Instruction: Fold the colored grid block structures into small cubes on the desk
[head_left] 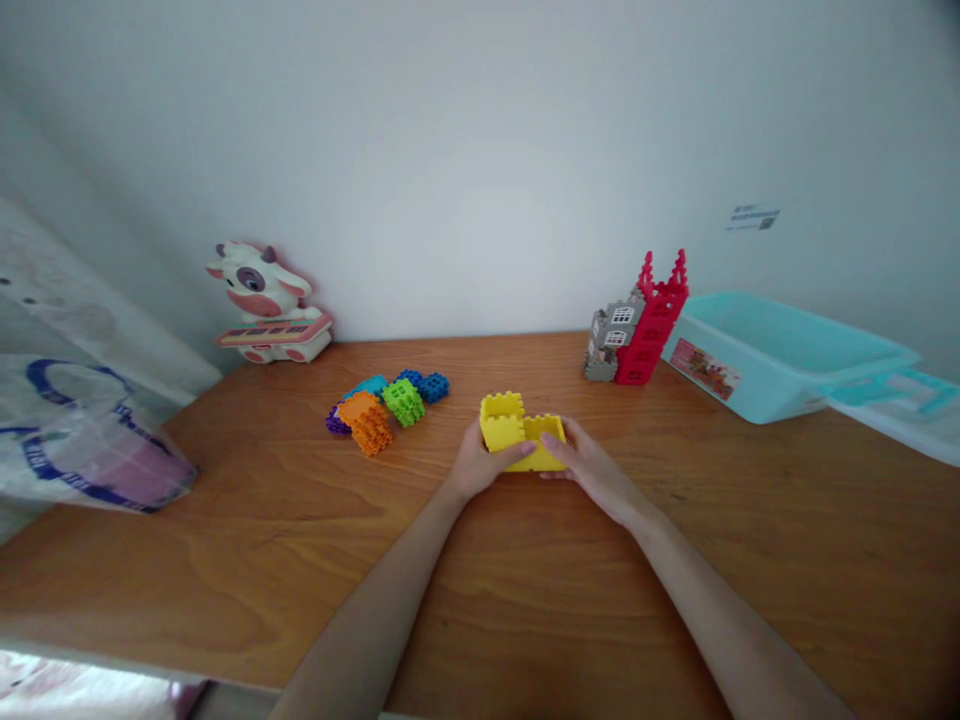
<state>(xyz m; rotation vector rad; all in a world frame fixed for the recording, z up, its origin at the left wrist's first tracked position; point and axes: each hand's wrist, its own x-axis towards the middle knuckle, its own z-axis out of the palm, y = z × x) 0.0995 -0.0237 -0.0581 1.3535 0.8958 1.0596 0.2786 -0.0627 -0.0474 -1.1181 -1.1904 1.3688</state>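
Observation:
A yellow block structure point(517, 428), built of notched interlocking plates with a taller part on its left, rests on the wooden table point(525, 600) in the middle. My left hand point(484, 462) grips its left side, thumb laid across the front. My right hand point(589, 462) holds its right side with fingers curled round it. Both hands are closed on the structure.
A pile of orange, green, blue and purple blocks point(386, 405) lies to the left. A red and grey block tower point(637, 325) stands at the back right beside a light blue bin point(780, 365). A cow toy point(266, 305) sits back left; a plastic bag point(82, 440) lies far left.

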